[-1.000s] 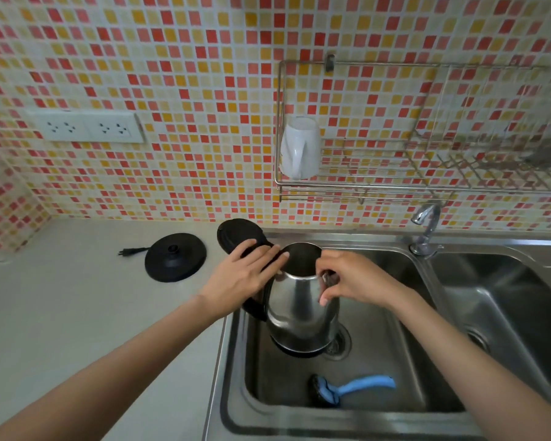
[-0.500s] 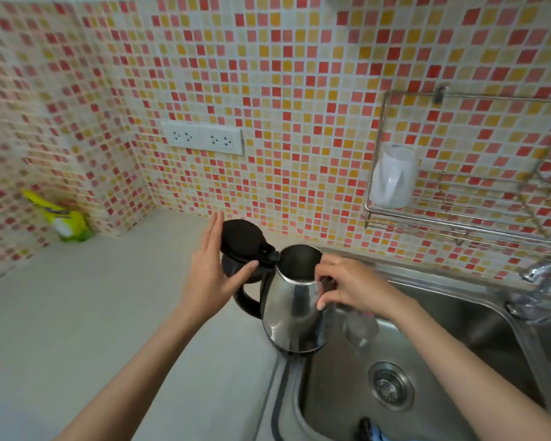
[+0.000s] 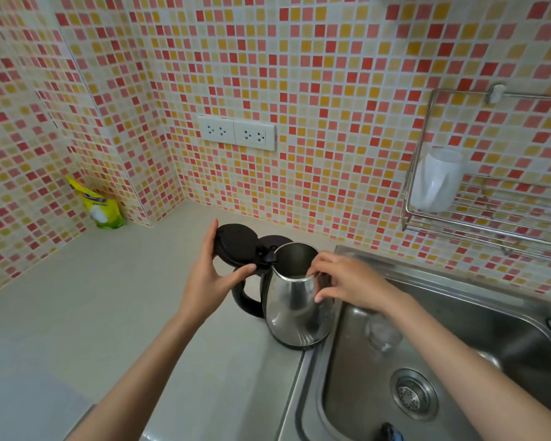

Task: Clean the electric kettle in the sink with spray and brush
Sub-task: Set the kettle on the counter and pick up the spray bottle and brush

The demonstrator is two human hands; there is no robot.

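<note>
Since half a second ago the view has swung further left: the sink (image 3: 477,316) now fills only the lower right corner, the tap is cut off at the right edge, and more counter (image 3: 77,313) and the corner of the tiled wall show. The yellow refill pouch (image 3: 101,205) in that corner sits higher and clearer in view than before.

The kettle (image 3: 296,303) stays upright over the seam where counter meets sink rim, lid (image 3: 236,246) hinged open to the left, and its place between the hands matches the earlier frame. The left hand (image 3: 209,281) is spread — fingers straight up along the lid's outer edge, thumb pointing toward the hinge, touching the lid rather than clamping it. The right hand (image 3: 347,280) pinches the kettle's rim on the spout side, fingertips curled over the lip.

The kettle base (image 3: 275,240) shows only as a dark arc behind the hinge. The brush (image 3: 392,434) is barely a dark-and-blue sliver at the bottom edge. Whether the kettle's foot rests on the counter or hangs just above it cannot be told. A white cup (image 3: 436,179) sits in the wire rack (image 3: 490,224).
</note>
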